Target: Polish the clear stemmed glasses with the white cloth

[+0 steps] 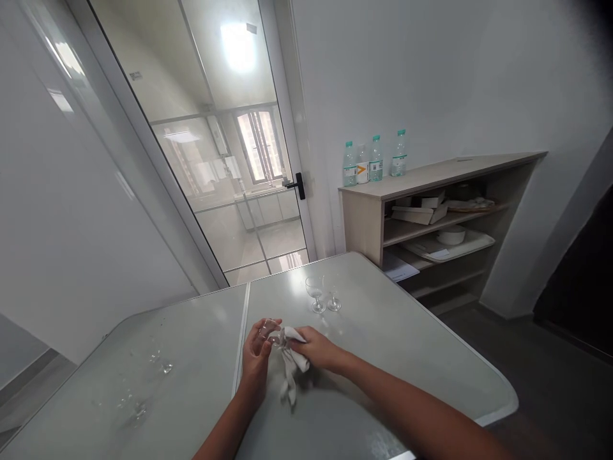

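Observation:
My left hand (pixel 255 355) is closed round a small clear stemmed glass (pixel 267 329), held just above the grey table (pixel 383 332). My right hand (pixel 318 349) grips a white cloth (pixel 293 358) pressed against that glass, with the cloth's end hanging down toward the tabletop. Beyond my hands, two more small clear stemmed glasses stand upright near the table's far edge: one (pixel 315 294) on the left and one (pixel 334 300) just to its right.
Water drops (pixel 143 377) lie on the table's left half. A wooden shelf unit (pixel 364 217) stands against the wall at the right, with water bottles (pixel 376 160) on top and boxes inside. A glass door (pixel 225 160) with a black handle is behind the table.

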Demonstrator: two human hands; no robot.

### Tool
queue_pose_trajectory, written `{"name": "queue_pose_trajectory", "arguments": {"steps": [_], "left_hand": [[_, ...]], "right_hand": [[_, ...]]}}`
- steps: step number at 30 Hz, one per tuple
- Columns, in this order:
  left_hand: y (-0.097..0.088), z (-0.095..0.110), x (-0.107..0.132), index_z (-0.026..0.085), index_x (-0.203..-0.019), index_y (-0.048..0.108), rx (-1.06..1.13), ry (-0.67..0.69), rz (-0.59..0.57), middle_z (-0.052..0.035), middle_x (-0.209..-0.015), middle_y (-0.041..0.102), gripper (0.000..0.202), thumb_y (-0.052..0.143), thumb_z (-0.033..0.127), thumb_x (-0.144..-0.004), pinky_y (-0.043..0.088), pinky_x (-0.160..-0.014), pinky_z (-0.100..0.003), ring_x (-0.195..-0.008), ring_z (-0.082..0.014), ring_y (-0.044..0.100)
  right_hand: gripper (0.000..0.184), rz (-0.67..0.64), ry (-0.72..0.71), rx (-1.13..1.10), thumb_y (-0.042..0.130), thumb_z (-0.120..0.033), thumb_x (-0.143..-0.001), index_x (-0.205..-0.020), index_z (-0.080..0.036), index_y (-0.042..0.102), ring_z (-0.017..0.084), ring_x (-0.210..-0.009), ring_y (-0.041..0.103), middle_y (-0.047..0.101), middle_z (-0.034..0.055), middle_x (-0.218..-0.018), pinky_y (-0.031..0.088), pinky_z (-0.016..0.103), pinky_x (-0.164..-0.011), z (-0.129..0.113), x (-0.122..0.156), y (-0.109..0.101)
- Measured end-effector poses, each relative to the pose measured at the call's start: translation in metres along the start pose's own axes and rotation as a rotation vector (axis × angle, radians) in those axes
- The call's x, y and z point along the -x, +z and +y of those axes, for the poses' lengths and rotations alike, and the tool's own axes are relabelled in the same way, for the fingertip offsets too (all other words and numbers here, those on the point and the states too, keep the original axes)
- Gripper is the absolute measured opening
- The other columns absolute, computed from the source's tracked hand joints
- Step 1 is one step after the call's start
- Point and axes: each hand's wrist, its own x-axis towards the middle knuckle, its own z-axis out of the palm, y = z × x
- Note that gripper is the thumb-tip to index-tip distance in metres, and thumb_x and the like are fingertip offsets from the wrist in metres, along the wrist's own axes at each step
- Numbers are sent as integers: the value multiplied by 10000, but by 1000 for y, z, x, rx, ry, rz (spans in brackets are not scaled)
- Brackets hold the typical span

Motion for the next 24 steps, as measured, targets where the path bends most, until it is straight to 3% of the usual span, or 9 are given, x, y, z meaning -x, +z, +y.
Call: {"name": "queue_pose_trajectory", "arguments": {"steps": [3, 5, 11, 15, 16, 18, 21, 22, 24], "left_hand": [[2, 0, -1, 170, -1238, 643, 26, -19, -29, -194, -1255, 700, 684, 701, 687, -794, 538, -938, -441, -1164, -348, 661], [2, -2, -2, 171, -1256, 631, 55, -9, 5, -196, -1250, 706, 694, 718, 675, -786, 535, -945, -446, -1147, -340, 672], [-3, -5, -3, 201, -1288, 578, -6, 84, 84, -184, -1265, 698, 627, 787, 533, -798, 528, -925, -411, -1130, -310, 676], [4, 4, 0, 226, -1280, 559, -44, 205, 73, -168, -1285, 655, 573, 793, 468, -816, 527, -967, -432, -1196, -306, 631], [6, 7, 1, 231, -1273, 556, -48, 229, 70, -162, -1290, 641, 564, 800, 450, -814, 522, -995, -448, -1230, -307, 610], [9, 13, 1, 244, -1260, 544, -38, 262, 73, -148, -1299, 618, 571, 820, 434, -798, 513, -1041, -480, -1285, -306, 572], [10, 18, 0, 254, -1263, 521, -13, 269, 97, -136, -1308, 598, 623, 834, 473, -771, 518, -1056, -511, -1302, -298, 555], [10, 19, 0, 253, -1265, 519, -18, 266, 103, -134, -1308, 594, 634, 832, 491, -767, 522, -1054, -516, -1297, -297, 556], [10, 18, 1, 256, -1268, 517, -36, 257, 98, -129, -1304, 590, 646, 830, 509, -762, 529, -1047, -527, -1292, -300, 556]], "right_hand": [[342, -127, 111, -474, 591, -507, -863, -951, -177, 604, 156, -689, 504, 588, 15, -813, 407, 294, -698, 1, 1, 1], [366, -115, 122, -512, 633, -519, -835, -961, -177, 610, 154, -685, 495, 591, 13, -809, 395, 287, -687, 1, 1, 2], [79, 149, -164, 183, 596, -173, -725, -734, -199, 521, 141, -661, 430, 539, -25, -696, 310, 256, -653, 2, -2, 1], [53, 522, -164, 125, 519, -154, -771, -768, -207, 517, 154, -669, 465, 538, -21, -696, 345, 262, -662, 6, -2, -7], [17, 659, -123, 34, 530, -213, -822, -806, -207, 534, 163, -702, 494, 564, -11, -733, 370, 268, -683, 8, -3, -9], [183, 819, -19, -194, 554, -386, -892, -875, -204, 561, 178, -763, 534, 598, 11, -808, 415, 287, -728, 11, -7, -8], [426, 516, 171, -656, 630, -615, -828, -849, -193, 578, 166, -687, 543, 584, 1, -738, 450, 298, -678, 16, -13, 6], [470, 373, 200, -786, 684, -640, -776, -843, -186, 584, 159, -671, 549, 592, 0, -729, 462, 302, -672, 18, -14, 11], [499, 271, 226, -885, 806, -588, -668, -867, -173, 612, 154, -666, 572, 617, -3, -737, 485, 309, -673, 20, -15, 20]]}}
